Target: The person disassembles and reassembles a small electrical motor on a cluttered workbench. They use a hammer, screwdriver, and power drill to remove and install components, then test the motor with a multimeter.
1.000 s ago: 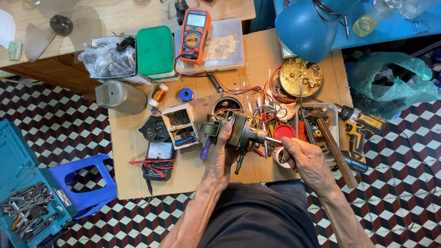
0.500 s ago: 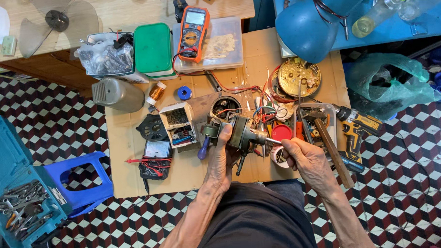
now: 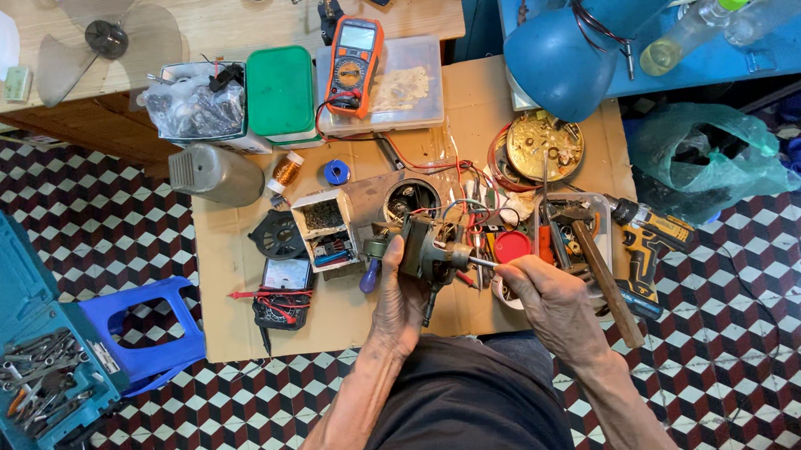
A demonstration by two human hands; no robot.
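Gripping a small electric motor [image 3: 428,255] from below, the left hand [image 3: 396,298] wraps its fingers around the dark round body and holds it just above the cardboard sheet [image 3: 244,324] that covers the low work surface. From the head view, the motor's thin metal shaft points to the right, and the right hand [image 3: 545,295] meets it there — its fingertips pinched narrow around the shaft's end, though whether a small tool sits between them cannot be told. A blue-handled screwdriver [image 3: 369,277] lies just beside the left hand's thumb side, partly under the motor. Behind the motor a tangle of red, blue and white wires [image 3: 471,200] spreads across the sheet toward a round grey housing [image 3: 408,198]. To the left sit a small white parts drawer [image 3: 323,228], a black vented cover [image 3: 277,234] and a black analog meter [image 3: 280,287] with red leads. Farther back, an orange multimeter [image 3: 352,62] rests on a clear plastic box [image 3: 413,87], next to a green-lidded container [image 3: 279,90]. To the right, a wooden-handled hammer [image 3: 607,280] lies across a tray of tools, with a yellow cordless drill [image 3: 650,243] just beyond it. A blue stool [image 3: 147,331] and an open teal tool case [image 3: 32,353] stand on the checkered floor at the left — well apart from both hands.
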